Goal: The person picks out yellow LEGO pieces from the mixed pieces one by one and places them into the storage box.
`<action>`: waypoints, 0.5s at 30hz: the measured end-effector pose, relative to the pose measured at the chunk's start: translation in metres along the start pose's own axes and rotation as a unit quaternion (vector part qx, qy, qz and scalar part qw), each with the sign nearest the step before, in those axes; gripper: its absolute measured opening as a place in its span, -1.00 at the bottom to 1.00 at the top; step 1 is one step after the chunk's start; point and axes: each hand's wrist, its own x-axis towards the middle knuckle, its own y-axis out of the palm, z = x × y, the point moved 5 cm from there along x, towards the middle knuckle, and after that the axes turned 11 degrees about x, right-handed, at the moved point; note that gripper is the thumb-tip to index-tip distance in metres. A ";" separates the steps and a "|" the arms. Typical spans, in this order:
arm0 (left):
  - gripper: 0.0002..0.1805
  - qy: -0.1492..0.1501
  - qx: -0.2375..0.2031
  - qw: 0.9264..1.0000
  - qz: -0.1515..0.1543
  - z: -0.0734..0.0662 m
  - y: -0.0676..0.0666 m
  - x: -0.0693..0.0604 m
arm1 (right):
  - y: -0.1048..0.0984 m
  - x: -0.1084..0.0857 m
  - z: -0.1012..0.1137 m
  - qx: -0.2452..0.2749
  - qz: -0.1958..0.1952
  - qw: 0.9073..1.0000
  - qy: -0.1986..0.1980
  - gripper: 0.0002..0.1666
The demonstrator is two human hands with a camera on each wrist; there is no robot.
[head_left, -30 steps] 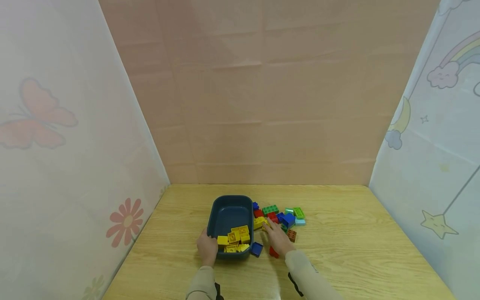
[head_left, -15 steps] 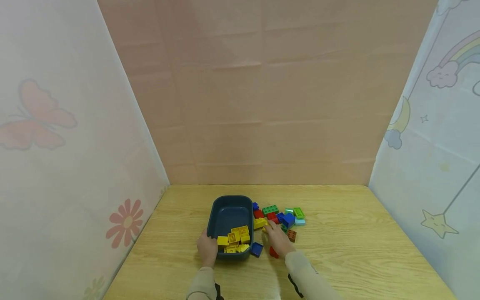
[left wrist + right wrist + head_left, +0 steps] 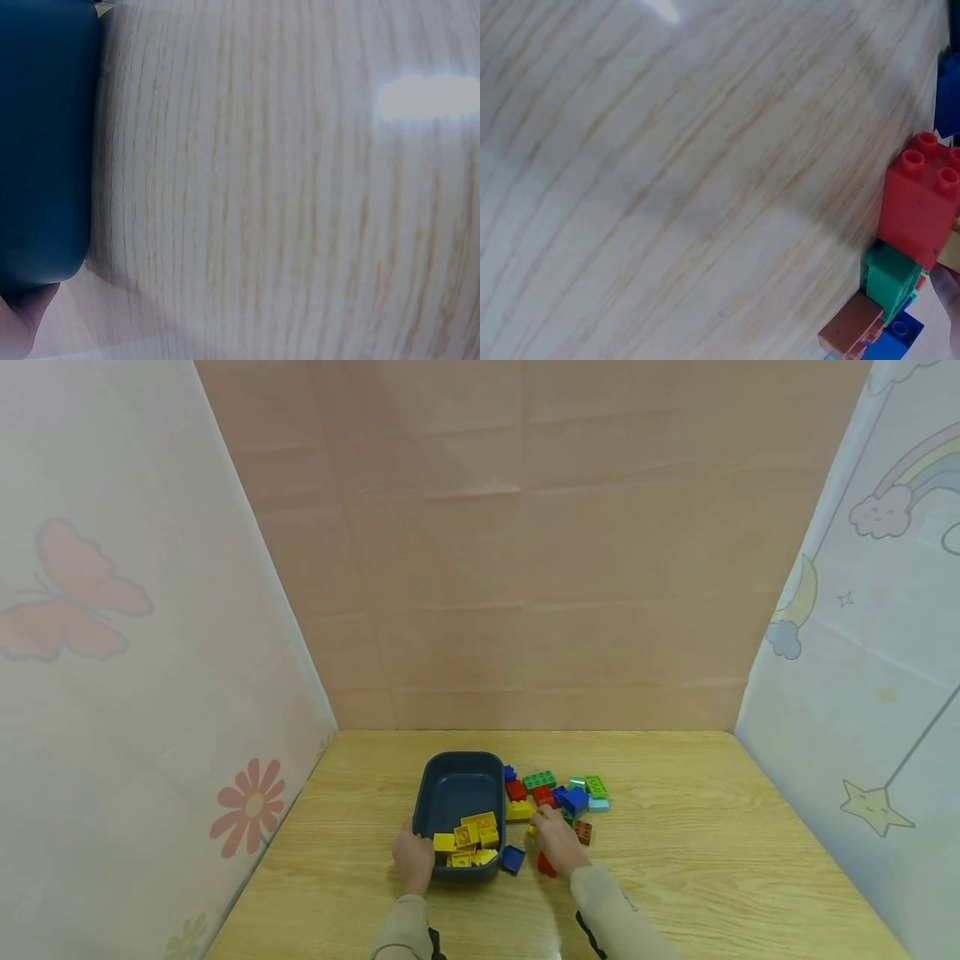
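Note:
In the head view my left hand point(image 3: 413, 858) grips the left wall of a dark blue bin point(image 3: 460, 756). Yellow toy building bricks point(image 3: 467, 835) lie in the bin's near end. My right hand point(image 3: 558, 842), fingers curled, pinches a small yellow brick point(image 3: 532, 830) just right of the bin; the fingers partly hide it. A longer yellow brick point(image 3: 519, 811) lies beside the bin's right wall. The left wrist view shows the bin's outer side point(image 3: 45, 142) with part of my hand point(image 3: 22, 322) at its corner. A red brick point(image 3: 919, 210) stands close to my right thumb point(image 3: 949, 296).
Blue point(image 3: 576, 802), red point(image 3: 543, 796), green point(image 3: 539, 780), light green point(image 3: 596, 787) and brown point(image 3: 582, 832) bricks lie scattered right of the bin. A flat blue piece point(image 3: 513, 859) sits near the bin's corner. Fabric walls enclose the wooden table point(image 3: 712, 843).
My right fingers have drawn back slightly from the longer yellow brick and curled, and the small yellow brick has shifted nearer me with them. The left hand and bin stay in place.

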 end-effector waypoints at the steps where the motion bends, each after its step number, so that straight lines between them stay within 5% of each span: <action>1: -0.59 -0.003 0.000 1.000 0.001 0.000 0.000 0.000 | 0.000 0.000 0.000 -0.001 -0.003 1.000 -0.002 -0.81; 15: -0.59 -0.021 0.013 0.999 0.022 0.000 0.001 0.002 | -0.008 -0.005 0.002 0.005 -0.057 0.998 -0.028 -0.75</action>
